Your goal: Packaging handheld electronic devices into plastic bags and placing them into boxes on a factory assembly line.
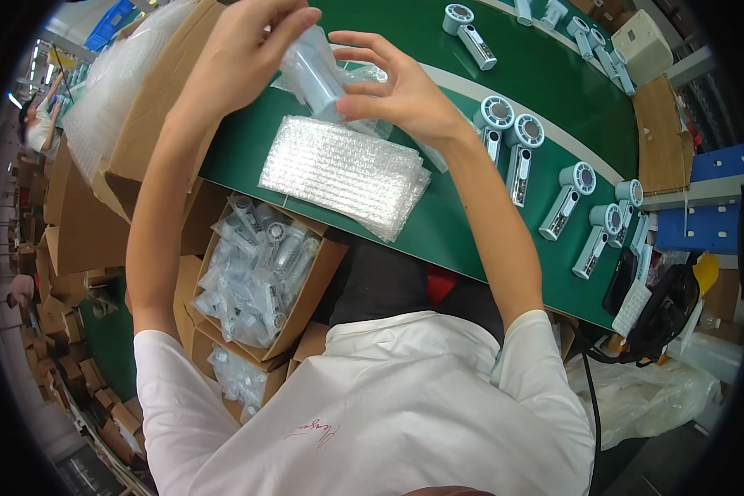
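Observation:
Over the far edge of the bubble-wrap stack, a light blue handheld fan point(310, 76) in a clear bubble bag hangs slantwise between my hands. My left hand point(252, 54) is closed on the upper end of the bag, thumb and fingers pinching it. My right hand point(401, 91) is open beside it, fingers spread, the thumb touching the lower end of the bagged fan. The fan's head is hidden by my left hand and the film. Just below lies a stack of flat silvery bubble bags point(339, 174).
Several unwrapped fans point(518, 169) lie along the right of the green table point(438, 248); another fan point(471, 37) lies farther back. An open carton point(314, 306) of bagged fans stands at the table's near edge. A large cardboard box point(153, 107) with bubble wrap rises at left.

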A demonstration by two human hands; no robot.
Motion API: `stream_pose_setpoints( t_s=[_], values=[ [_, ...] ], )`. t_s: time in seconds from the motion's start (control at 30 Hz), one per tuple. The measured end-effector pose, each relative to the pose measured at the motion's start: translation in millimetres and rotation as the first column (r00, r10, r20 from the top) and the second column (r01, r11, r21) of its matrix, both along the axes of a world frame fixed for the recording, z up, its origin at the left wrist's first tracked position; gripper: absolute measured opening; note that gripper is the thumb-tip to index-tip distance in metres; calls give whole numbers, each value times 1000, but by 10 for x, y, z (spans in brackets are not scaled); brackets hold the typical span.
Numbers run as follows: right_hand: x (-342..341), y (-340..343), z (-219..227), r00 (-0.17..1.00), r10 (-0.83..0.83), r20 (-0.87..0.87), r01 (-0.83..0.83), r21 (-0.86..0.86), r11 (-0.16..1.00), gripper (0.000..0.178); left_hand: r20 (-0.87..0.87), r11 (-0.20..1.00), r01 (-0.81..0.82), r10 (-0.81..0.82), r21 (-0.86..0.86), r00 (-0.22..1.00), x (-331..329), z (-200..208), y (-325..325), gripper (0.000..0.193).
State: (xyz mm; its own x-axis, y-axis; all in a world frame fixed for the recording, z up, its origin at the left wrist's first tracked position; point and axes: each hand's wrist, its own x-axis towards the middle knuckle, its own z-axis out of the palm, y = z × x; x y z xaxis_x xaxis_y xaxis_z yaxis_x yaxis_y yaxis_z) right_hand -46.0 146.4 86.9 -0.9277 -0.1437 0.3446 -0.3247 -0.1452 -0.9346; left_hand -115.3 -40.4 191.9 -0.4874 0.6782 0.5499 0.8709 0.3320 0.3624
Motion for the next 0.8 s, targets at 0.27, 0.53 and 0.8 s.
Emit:
stream_pose_setpoints(
  t_s=[0.27,0.53,0.8],
  values=[
    [-233,-161,273,948,-311,63,316,-90,944,35,122,998,-19,11,64,992,-83,-86,80,24],
    [-753,1413,154,802,-591,89,597,-73,799,24,201,925,-67,-10,374,980,-343,-192,-394,28],
    [-958,2359,-869,489,-816,-309,503,864,-26,53,220,794,-421,359,438,907,-610,-810,-330,24]
  ],
)
